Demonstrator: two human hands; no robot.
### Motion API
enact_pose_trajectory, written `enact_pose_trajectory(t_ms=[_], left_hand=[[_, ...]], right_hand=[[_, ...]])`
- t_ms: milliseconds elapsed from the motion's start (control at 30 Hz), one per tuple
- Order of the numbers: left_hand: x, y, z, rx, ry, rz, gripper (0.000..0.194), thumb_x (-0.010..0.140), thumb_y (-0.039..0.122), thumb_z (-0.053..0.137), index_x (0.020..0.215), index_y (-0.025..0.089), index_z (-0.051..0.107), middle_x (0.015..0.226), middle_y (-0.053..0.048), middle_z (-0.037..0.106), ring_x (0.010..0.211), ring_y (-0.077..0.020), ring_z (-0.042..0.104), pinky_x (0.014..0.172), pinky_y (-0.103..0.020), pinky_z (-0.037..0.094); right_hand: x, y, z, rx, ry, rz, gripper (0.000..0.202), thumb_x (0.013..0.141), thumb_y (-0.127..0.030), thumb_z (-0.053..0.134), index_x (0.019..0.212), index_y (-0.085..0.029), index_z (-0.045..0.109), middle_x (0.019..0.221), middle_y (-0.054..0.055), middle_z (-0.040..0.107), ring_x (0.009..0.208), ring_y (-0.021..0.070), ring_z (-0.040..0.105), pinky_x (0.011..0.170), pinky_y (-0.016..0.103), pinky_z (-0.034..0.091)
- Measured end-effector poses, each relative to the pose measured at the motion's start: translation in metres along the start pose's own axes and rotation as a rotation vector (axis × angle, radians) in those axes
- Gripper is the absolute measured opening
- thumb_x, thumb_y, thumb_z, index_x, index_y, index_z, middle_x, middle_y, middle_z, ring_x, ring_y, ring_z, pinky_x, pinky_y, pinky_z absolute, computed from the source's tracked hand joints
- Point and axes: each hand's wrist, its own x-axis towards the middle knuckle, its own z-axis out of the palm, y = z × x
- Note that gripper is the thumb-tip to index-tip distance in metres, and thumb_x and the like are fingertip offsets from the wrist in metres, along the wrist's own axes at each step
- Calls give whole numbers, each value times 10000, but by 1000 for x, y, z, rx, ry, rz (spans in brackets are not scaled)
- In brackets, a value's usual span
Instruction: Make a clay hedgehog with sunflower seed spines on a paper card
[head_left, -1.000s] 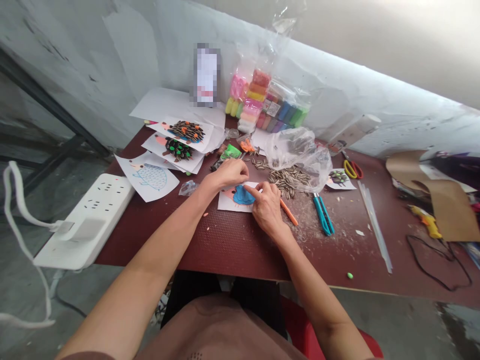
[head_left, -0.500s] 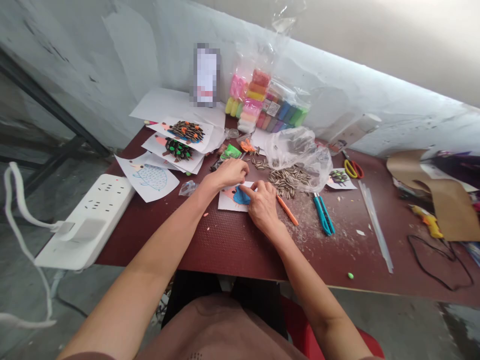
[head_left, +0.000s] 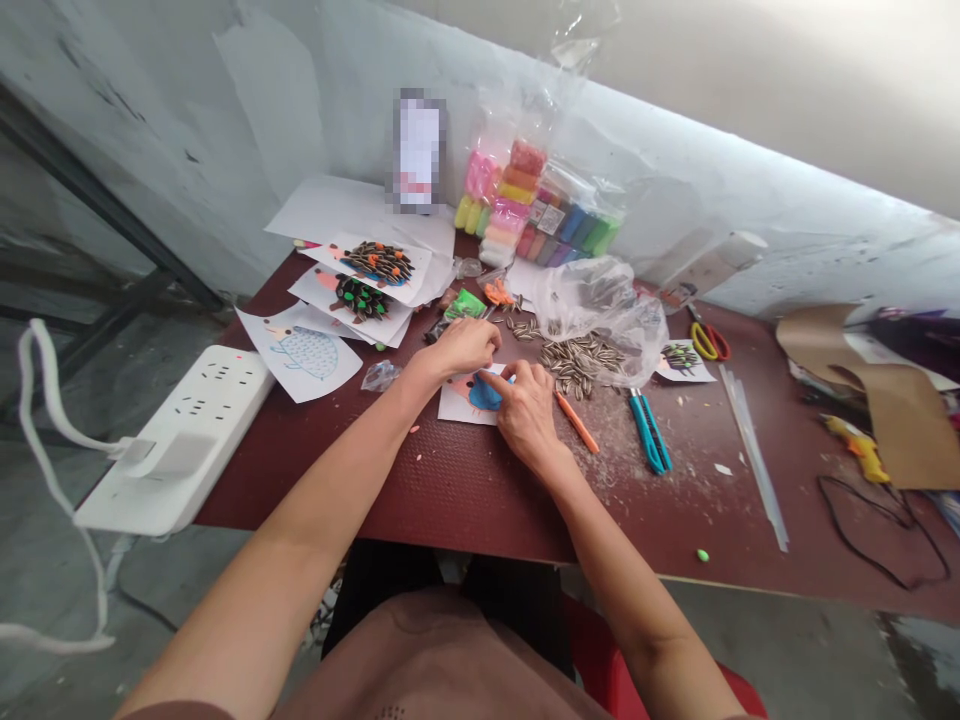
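Observation:
A small white card (head_left: pixel 452 408) lies on the table with a hedgehog picture, its pink face at the left and a body of blue clay (head_left: pixel 484 393). My right hand (head_left: pixel 527 408) rests over the card's right side, fingers apart, with a fingertip pressing on the blue clay. At the card's top edge, my left hand (head_left: pixel 469 345) is closed with curled fingers; whatever it may hold is hidden. Sunflower seeds (head_left: pixel 581 360) are heaped just beyond my right hand, partly inside a clear plastic bag (head_left: pixel 626 320). An orange clay tool (head_left: pixel 576 422) lies beside my right wrist.
Finished hedgehog cards (head_left: pixel 379 262) and a hedgehog drawing (head_left: pixel 304 352) lie left, near a power strip (head_left: pixel 184 430). Bagged coloured clay (head_left: pixel 514 200) and a phone (head_left: pixel 417 150) stand at the wall. Rightward are a teal cutter (head_left: pixel 649 430), scissors (head_left: pixel 709 341) and a glue gun (head_left: pixel 859 445).
The whole view has shifted very slightly. Both hands stay in place over the card, with the right fingertip still on the blue clay.

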Motion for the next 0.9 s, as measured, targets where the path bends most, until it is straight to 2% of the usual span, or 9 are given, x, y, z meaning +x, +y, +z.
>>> enact_pose_trajectory(t_ms=[267,533,900], left_hand=[[0,1,-1,-13,-4,-9,337,876,115,519,1089,156,777,910,-67,805,979,-215,733,895,-283,505],[-1,2,0,0,5,-14,356,883,122,499,1105,150,776,935,-75,806,984,-225,734,898,-296,508],[-1,1,0,16,5,-5,354,863,124,515,1103,152,774,962,-91,805,1016,-245,728,909,-316,512]], right_hand=[[-2,-3,-2,-12,-35,-38,492,1006,-122,472,1340,-407,695,1160,85,591,1014,257,410,905,383,281],[0,-3,-1,19,-21,-8,499,1004,-121,470,1345,-410,691,1125,84,589,996,254,410,885,374,286],[0,0,2,54,3,25,501,996,-89,439,1335,-341,709,1113,97,590,962,244,402,872,361,297]])
